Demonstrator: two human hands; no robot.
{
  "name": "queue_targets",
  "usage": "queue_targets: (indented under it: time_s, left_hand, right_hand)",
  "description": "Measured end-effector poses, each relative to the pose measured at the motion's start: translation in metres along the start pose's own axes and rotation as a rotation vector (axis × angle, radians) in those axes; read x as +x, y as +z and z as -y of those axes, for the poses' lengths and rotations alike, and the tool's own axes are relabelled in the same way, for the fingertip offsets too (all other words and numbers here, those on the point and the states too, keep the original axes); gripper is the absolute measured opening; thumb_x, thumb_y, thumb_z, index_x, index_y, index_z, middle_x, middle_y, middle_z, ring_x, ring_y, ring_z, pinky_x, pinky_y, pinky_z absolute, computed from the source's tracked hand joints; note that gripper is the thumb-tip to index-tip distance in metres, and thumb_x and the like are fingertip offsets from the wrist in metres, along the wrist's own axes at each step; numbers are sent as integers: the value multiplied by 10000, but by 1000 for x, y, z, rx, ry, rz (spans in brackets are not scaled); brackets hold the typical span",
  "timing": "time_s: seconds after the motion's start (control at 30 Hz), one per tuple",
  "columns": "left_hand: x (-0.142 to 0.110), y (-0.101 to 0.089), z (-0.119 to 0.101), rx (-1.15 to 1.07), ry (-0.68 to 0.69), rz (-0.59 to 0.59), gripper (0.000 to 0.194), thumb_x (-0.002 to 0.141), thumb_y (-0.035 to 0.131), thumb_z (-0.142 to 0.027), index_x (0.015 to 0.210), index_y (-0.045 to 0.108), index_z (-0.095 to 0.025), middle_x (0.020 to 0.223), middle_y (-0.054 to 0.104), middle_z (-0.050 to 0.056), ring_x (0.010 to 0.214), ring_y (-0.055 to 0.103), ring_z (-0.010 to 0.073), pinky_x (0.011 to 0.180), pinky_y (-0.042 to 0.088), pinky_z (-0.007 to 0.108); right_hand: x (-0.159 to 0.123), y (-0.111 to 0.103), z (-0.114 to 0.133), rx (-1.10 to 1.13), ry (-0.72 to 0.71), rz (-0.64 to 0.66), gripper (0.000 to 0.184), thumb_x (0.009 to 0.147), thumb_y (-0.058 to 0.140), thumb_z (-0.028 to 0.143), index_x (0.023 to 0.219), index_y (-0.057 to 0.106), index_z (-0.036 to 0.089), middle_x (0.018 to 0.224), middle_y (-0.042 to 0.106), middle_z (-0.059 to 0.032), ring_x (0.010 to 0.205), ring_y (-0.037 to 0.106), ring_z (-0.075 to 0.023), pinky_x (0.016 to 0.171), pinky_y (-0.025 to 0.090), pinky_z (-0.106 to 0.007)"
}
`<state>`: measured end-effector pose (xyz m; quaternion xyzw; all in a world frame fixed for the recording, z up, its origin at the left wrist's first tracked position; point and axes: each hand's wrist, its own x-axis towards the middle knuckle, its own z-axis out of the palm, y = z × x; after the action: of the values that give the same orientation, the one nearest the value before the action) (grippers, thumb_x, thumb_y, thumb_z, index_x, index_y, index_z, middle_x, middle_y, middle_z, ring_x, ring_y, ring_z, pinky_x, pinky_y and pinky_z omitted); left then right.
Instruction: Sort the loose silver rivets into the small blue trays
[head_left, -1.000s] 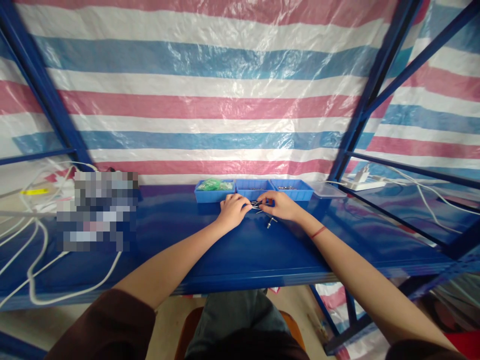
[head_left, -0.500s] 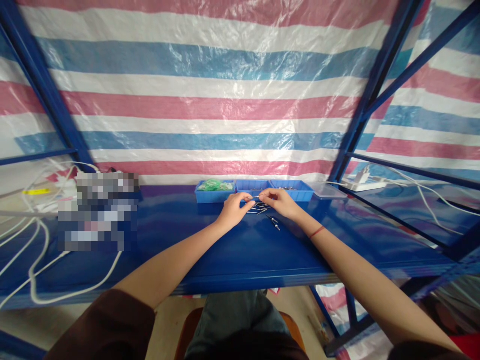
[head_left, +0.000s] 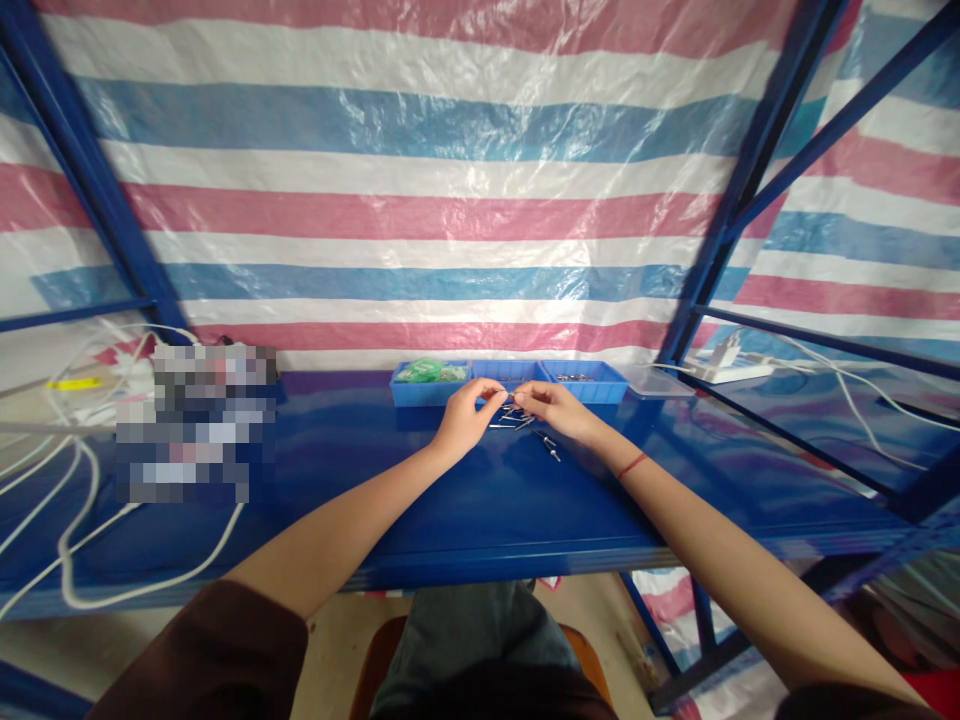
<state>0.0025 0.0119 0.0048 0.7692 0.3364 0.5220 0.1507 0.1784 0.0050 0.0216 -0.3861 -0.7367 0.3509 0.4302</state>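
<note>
My left hand [head_left: 471,412] and my right hand [head_left: 556,408] meet just in front of the blue bins, both closed in a pinch. Between the fingertips is a small thin metal rod [head_left: 511,394], mostly covered by the fingers. Below the hands, several slender silver and dark metal pieces [head_left: 511,420] lie in a loose pile on the blue table [head_left: 450,510]. Nearer to me and to the right is a separate slim black-and-silver piece [head_left: 550,446]. These pieces are too small to tell their exact kind.
Behind the hands stands a row of blue bins: the left bin [head_left: 427,394] holds green and clear plastic bags, the right bin [head_left: 600,390] small metal parts. A clear lid [head_left: 658,382] lies beside them. White cables [head_left: 67,560] loop at left; a power strip [head_left: 727,370] sits right.
My hands have come slightly closer together, and less of the thin metal rod shows between the fingertips. The pieces on the table have stayed in place.
</note>
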Motion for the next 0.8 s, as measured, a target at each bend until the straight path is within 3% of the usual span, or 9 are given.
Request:
queue_targets:
  time_s: [0.23, 0.53, 0.7, 0.8]
  left_hand:
    - [0, 1, 4, 7, 32, -17, 121, 826, 535, -257, 893, 606, -185, 878, 653, 8, 814, 596, 128, 769, 454, 243]
    - [1, 1, 3, -19, -43, 12, 110, 818, 535, -262, 867, 599, -186, 865, 647, 7, 802, 592, 131, 768, 462, 252]
    - [1, 3, 7, -35, -124, 71, 164, 829, 510, -301, 901, 593, -180, 891, 651, 24, 826, 603, 150, 768, 472, 275]
    - [-1, 4, 12, 72, -132, 131, 213, 800, 547, -327, 945, 603, -182, 903, 650, 40, 858, 600, 172, 813, 467, 312]
  right_hand:
    - [3, 0, -4, 36, -67, -80, 324, 691, 643, 463, 807, 586, 165, 724, 574, -11, 666, 511, -131, 665, 403, -286]
    - [3, 3, 3, 50, -175, -207, 290, 686, 662, 430, 819, 583, 185, 682, 521, 15, 643, 473, -117, 624, 388, -262]
    - [2, 5, 7, -77, -174, -228, 309, 712, 615, 480, 776, 573, 181, 678, 527, -1, 632, 465, -122, 586, 381, -251]
    - [3, -6, 4, -223, -200, -354, 308, 751, 564, 484, 769, 568, 177, 670, 529, -9, 621, 464, -126, 577, 375, -250]
